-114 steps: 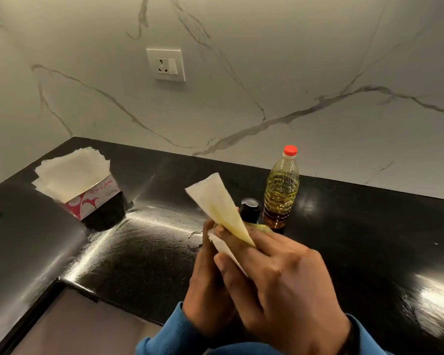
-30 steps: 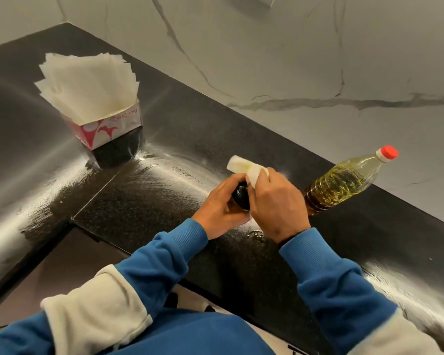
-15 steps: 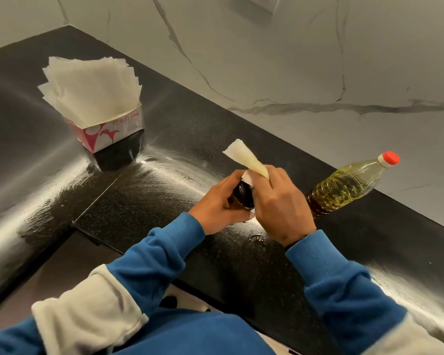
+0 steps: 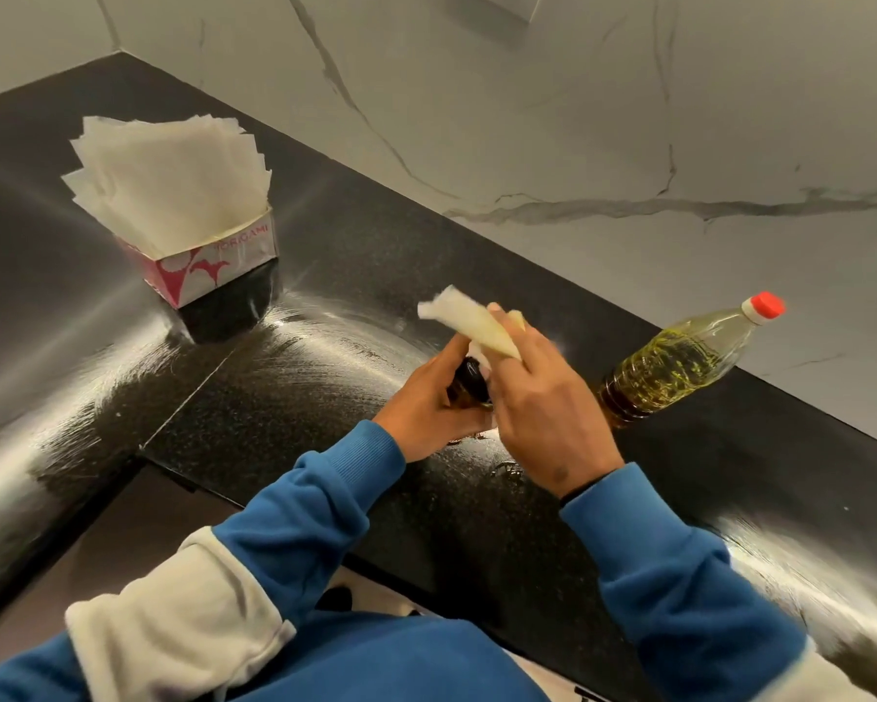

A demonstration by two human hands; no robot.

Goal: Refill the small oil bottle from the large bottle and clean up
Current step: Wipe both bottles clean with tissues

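My left hand (image 4: 428,407) grips the small dark oil bottle (image 4: 469,380), which has a black cap and is mostly hidden between my hands. My right hand (image 4: 552,407) holds a folded white paper napkin (image 4: 469,321) against the top of that bottle. The napkin's free end sticks up to the left. The large clear oil bottle (image 4: 679,362) with a red cap (image 4: 766,305) stands just right of my hands on the black counter (image 4: 325,276), partly filled with yellow oil.
A pink and white napkin box (image 4: 208,268) with a fan of white napkins stands at the back left. The marble wall (image 4: 578,119) runs behind the counter. A small wet smear (image 4: 507,468) lies on the counter below my hands.
Since 3.8 s ago my hands dropped from chest height to the counter. In the last second the napkin shifted over the small bottle's cap while my left hand kept its grip.
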